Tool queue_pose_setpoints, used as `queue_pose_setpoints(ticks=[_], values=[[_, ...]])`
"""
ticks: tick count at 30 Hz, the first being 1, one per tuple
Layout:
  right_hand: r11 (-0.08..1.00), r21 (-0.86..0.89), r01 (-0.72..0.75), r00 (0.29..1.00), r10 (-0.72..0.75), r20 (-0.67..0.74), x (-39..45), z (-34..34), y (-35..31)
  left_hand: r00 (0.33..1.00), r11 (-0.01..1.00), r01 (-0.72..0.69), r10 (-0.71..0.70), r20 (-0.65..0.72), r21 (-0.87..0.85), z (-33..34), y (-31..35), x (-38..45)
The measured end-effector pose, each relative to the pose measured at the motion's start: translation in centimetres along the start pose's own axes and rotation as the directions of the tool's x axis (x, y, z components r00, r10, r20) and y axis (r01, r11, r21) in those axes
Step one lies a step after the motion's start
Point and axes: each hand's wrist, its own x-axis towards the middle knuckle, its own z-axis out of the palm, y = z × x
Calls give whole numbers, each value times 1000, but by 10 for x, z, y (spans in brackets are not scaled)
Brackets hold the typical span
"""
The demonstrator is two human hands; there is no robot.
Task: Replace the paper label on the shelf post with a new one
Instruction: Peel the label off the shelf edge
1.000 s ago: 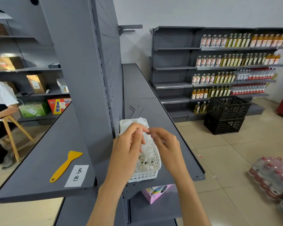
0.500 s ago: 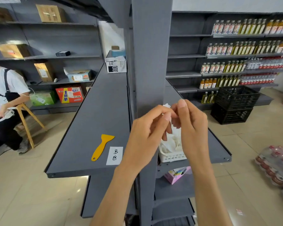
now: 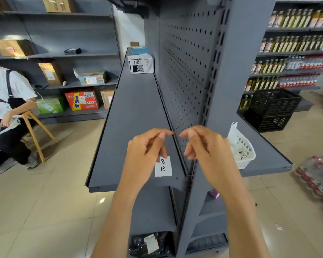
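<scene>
A white paper label (image 3: 163,167) with "B" and a handwritten character lies flat on the grey shelf (image 3: 134,123), near its front edge. The grey shelf post (image 3: 237,86) stands upright just to its right, and I see no label on the face shown. My left hand (image 3: 147,153) hovers over the label's top edge with thumb and forefinger pinched. My right hand (image 3: 203,146) is pinched the same way in front of the post. The two sets of fingertips nearly meet. Nothing shows between them.
A white plastic basket (image 3: 245,151) sits on the shelf right of the post. Boxes (image 3: 141,63) stand at the shelf's far end. A person (image 3: 7,94) sits on a wooden chair at left. Black crates (image 3: 272,108) and a bottle pack (image 3: 317,177) are on the floor at right.
My hands rose from the basket and moved left to hover above the label. The small white bit pinched earlier no longer shows. My left hand now hides the yellow scraper.
</scene>
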Motion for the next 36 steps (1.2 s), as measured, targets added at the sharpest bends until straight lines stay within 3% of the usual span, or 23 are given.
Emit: queue_pose_setpoints(ticks=[11,20,27,36], values=[[945,-282,-167,936,242,257,18,69,34,993,991,115,-117,28,67,-23,-45,10],[791,-603,-106,882,355,310,56,107,63,986,974,162,-165,10,161,-24,-61,20],[754,-649,-104,841,415,347,73,109,62,987,953,160,-159,-24,256,-22,-69,27],[762,-641,-93,847,399,351,72,110,66,993,902,115,-113,-29,416,-20,-70,20]])
